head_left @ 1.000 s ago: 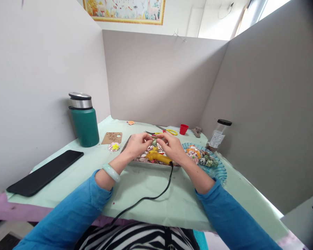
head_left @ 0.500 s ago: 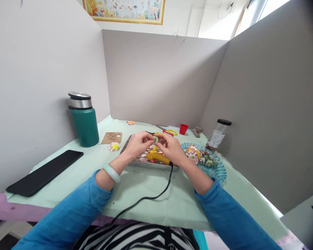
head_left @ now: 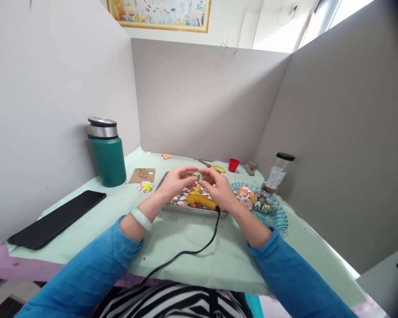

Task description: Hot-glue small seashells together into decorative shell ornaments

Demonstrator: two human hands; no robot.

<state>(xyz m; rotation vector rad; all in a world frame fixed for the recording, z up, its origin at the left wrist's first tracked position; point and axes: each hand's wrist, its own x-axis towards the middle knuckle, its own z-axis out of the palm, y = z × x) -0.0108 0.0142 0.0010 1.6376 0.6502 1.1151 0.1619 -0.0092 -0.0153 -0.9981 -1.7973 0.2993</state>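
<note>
Between my fingertips is a small green speckled shell-like piece (head_left: 198, 176); its exact kind is hard to make out. My left hand (head_left: 180, 180) pinches it from the left, and my right hand (head_left: 216, 185) closes on it from the right. Both hands hover over a metal tray (head_left: 189, 210) of mixed shells. A yellow glue gun (head_left: 201, 201) lies in that tray below my hands, its black cord (head_left: 194, 251) running toward me across the green cloth. Part of the tray is hidden by my hands.
To the right is a blue plate (head_left: 281, 216) with shells and green speckled pieces, near a jar (head_left: 277, 174). Scissors (head_left: 215, 167) and a red cup (head_left: 233, 165) stand behind. A green bottle (head_left: 106, 154), black phone-like slab (head_left: 58, 218) and brown card (head_left: 142, 176) are left.
My left fingers have stretched further over the top of the green piece, and more of it shows between my hands. Both hands stay in about the same place.
</note>
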